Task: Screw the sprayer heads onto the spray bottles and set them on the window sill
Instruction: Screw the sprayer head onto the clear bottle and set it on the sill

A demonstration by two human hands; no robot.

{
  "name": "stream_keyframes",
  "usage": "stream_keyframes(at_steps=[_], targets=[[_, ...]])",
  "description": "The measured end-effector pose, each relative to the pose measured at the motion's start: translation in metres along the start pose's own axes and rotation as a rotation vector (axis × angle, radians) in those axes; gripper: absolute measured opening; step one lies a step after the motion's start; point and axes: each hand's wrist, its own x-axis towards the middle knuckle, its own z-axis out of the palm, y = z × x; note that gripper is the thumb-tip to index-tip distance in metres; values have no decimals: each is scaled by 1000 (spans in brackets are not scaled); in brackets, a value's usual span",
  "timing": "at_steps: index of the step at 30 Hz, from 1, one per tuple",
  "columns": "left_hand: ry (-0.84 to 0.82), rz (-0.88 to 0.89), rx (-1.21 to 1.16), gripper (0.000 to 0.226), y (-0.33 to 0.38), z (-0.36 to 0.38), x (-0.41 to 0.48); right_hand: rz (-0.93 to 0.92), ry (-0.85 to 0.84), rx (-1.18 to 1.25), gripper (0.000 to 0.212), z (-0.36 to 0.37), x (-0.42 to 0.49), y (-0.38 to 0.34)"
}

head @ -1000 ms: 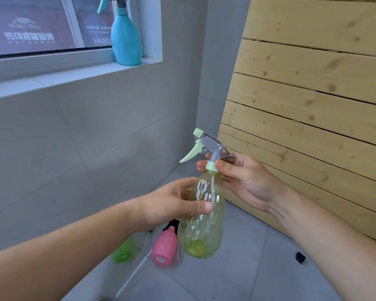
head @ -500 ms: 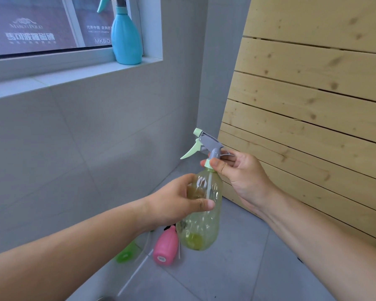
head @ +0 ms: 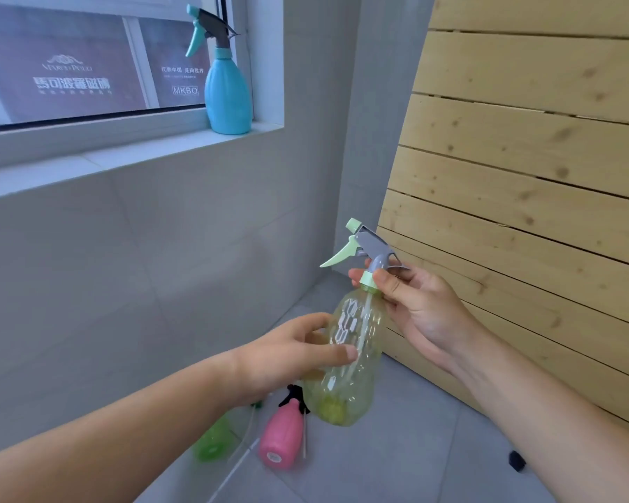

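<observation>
I hold a clear yellow-green spray bottle upright in mid-air. My left hand wraps around its body. My right hand pinches the pale green collar of the grey sprayer head, which sits on the bottle's neck with its trigger pointing left. A blue spray bottle with its sprayer head on stands on the window sill at its right end. On the floor below lie a pink bottle and a green bottle, partly hidden by my left arm.
A slatted wooden panel leans against the wall on the right. A thin white dip tube lies on the grey floor tiles by the pink bottle. A small black object lies on the floor near my right forearm.
My right fingers have shifted around the sprayer collar and the head has turned slightly. The bottle has risen a little and the view has dropped, showing more of the window.
</observation>
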Motion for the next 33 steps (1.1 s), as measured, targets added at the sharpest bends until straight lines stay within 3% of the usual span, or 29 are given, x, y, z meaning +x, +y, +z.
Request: stream_keyframes(at_steps=[2,5,10,13,16,19,26,33], targets=[[24,31,6,34,1,-6,-2,-11,7,-52,32,6,1,-1],[148,80,15,45,7,-20,-3,-27,58,-256,51,15,5,4],[428,186,-96,44,26,-59,-3,-23,17,-506,28,44,24,9],[542,258,-57,39,46,-84,-2,-64,-108,-564,34,78,51,9],[662,337,-29,26,77,-117,0,-158,-129,-566,39,120,90,-5],[720,406,-75,25,113,-153,2,-254,-111,-557,48,158,135,-26],[761,476,109,21,170,-237,8,-395,-94,-628,58,225,209,-53],[946,388,141,30,170,-285,18,-447,-104,-721,39,262,246,-42]])
